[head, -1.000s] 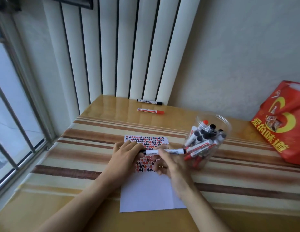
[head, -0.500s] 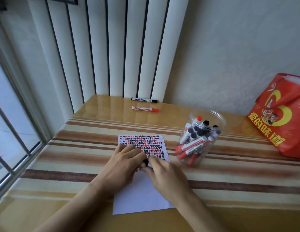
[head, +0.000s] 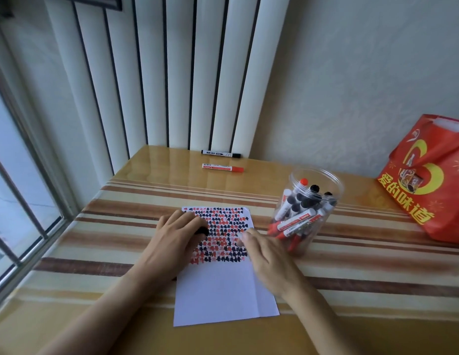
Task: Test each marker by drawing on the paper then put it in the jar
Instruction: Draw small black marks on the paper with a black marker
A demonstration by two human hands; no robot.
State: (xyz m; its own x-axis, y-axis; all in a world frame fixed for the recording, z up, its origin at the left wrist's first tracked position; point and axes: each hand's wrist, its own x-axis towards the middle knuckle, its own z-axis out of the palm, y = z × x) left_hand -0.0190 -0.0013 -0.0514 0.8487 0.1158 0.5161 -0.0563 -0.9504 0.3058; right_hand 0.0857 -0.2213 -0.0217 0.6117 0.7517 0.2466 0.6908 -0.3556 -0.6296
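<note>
Both hands rest on the scribbled paper [head: 224,290]: left hand [head: 175,235] curled around a black cap [head: 203,230], right hand [head: 268,257] blurred, grip unclear, marker-filled jar [head: 306,213] at two o'clock.

Left hand [head: 178,234] covers all but a black end of something [head: 203,230]; right hand [head: 268,260] blurred, marker hidden beneath. Red bag [head: 428,180] cut by right edge. Jar [head: 325,180] labels illegible
</note>
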